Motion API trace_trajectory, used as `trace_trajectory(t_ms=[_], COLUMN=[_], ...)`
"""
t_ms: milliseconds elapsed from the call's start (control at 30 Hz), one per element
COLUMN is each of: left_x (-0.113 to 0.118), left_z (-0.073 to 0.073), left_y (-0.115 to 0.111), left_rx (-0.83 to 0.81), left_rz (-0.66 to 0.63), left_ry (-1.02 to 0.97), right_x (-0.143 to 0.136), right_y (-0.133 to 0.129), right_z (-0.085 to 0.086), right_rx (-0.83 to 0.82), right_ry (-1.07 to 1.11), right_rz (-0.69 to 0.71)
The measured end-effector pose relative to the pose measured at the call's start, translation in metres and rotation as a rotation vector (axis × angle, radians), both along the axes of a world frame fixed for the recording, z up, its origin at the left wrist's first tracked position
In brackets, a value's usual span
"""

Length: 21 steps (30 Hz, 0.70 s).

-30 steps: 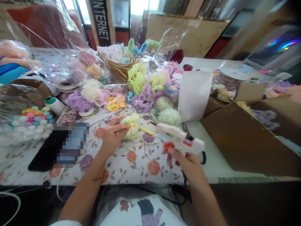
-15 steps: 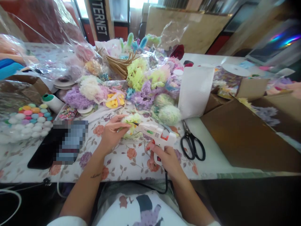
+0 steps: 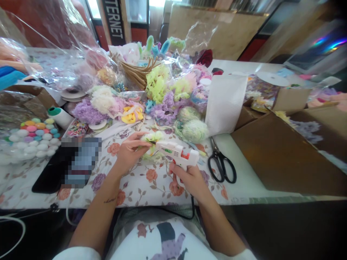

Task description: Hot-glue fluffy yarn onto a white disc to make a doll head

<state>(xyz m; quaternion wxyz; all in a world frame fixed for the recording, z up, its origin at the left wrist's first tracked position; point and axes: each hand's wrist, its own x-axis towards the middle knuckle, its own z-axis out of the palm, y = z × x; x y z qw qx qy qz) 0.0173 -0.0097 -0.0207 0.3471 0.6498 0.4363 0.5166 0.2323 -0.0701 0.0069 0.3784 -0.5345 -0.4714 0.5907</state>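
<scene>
My right hand (image 3: 189,177) is wrapped round the handle of a white hot glue gun (image 3: 177,151), fingers at its orange trigger. The gun's dark nozzle points left and meets the yellow-green ruffled trim (image 3: 155,137). My left hand (image 3: 132,150) is closed on that trim, pinching it near the nozzle; the fingertips partly hide it. More pale yellow-green material lies just below on the floral cloth (image 3: 151,175). To the right of the gun lie black-handled scissors (image 3: 222,168), blades pointing away from me.
A phone (image 3: 82,162) and a bag of colourful pompoms (image 3: 35,139) lie at the left. Balls of yarn (image 3: 193,130), a thread cone (image 3: 61,117) and ruffled trims are heaped behind my hands. An open cardboard box (image 3: 287,159) stands right. The gun's black cord (image 3: 193,207) drops over the table edge.
The glue gun has shifted slightly left and up, its nozzle now closer into the yellow-green trim. My left hand has stayed nearly in place.
</scene>
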Motion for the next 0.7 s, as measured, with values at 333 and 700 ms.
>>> trace_trajectory(t_ms=[333,700], left_x=[0.0009,0.0002], left_z=[0.0022,0.0014], left_y=[-0.0005,-0.0009], left_rx=[-0.026,-0.013], left_rz=[0.002,0.078], left_ry=[-0.038,0.044], right_x=[-0.0041,-0.0016], right_y=[-0.0031,-0.0056], right_z=[-0.0002,0.0063], right_rx=[-0.041,0.005], right_ry=[-0.004,-0.130], right_rz=[-0.044,-0.038])
